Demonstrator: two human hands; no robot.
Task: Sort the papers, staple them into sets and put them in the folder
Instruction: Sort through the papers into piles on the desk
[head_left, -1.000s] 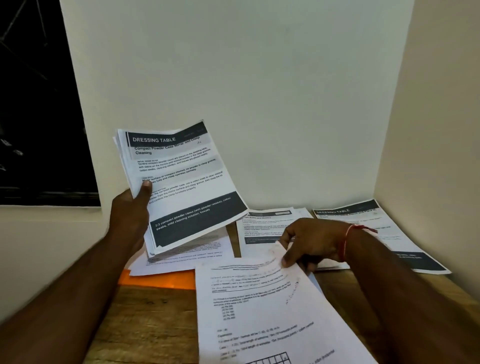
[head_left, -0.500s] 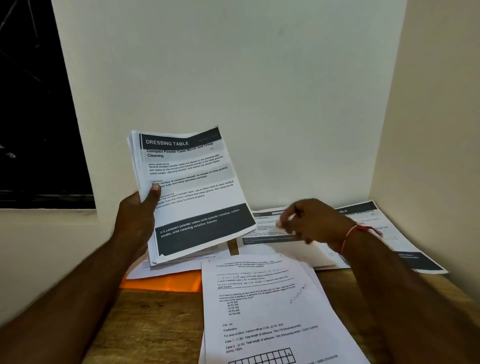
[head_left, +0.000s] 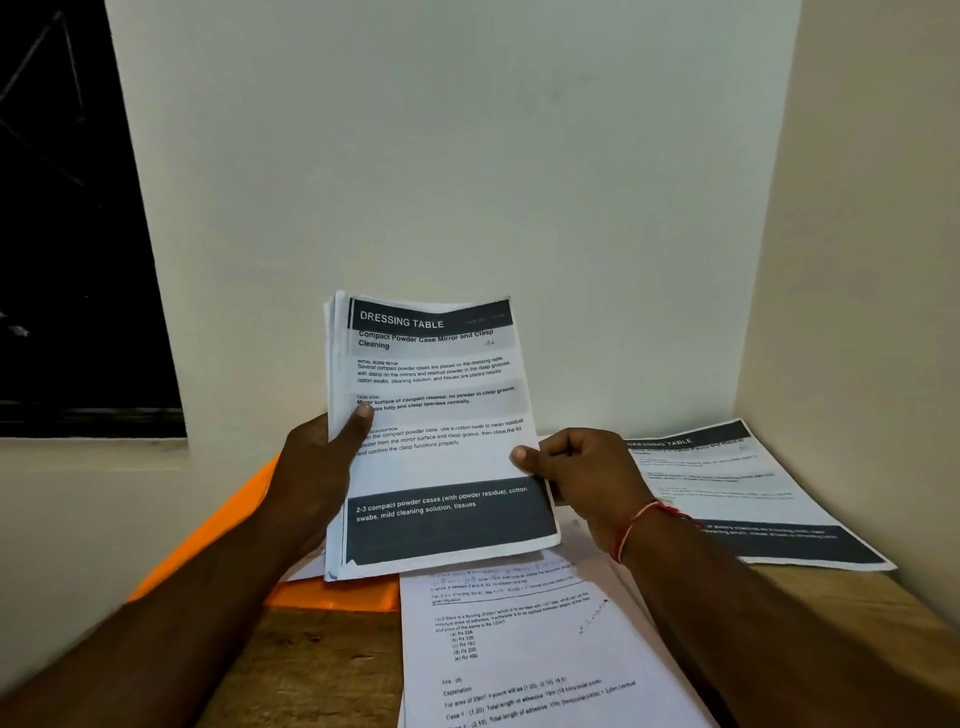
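A person holds a stack of papers (head_left: 436, 436) up over the bench (head_left: 322, 670), tilted toward the camera, with the top page headed "DRESSING TABLE". The left grip (head_left: 317, 467), a bare hand, clasps the stack's left edge, with the thumb lying across the front page and the fingers hidden behind. The right grip (head_left: 587, 478) pinches the stack's right edge between thumb and curled fingers; whether it holds one sheet or several cannot be told. A red thread (head_left: 639, 525) circles the right wrist. Below the stack an orange folder (head_left: 332, 595) lies flat on the bench, partly hidden by the left arm. Just beside it a printed question sheet (head_left: 519, 649) lies on the wood, and another dark-banded sheet (head_left: 737, 499) rests in the far right corner against the wall (head_left: 467, 156).
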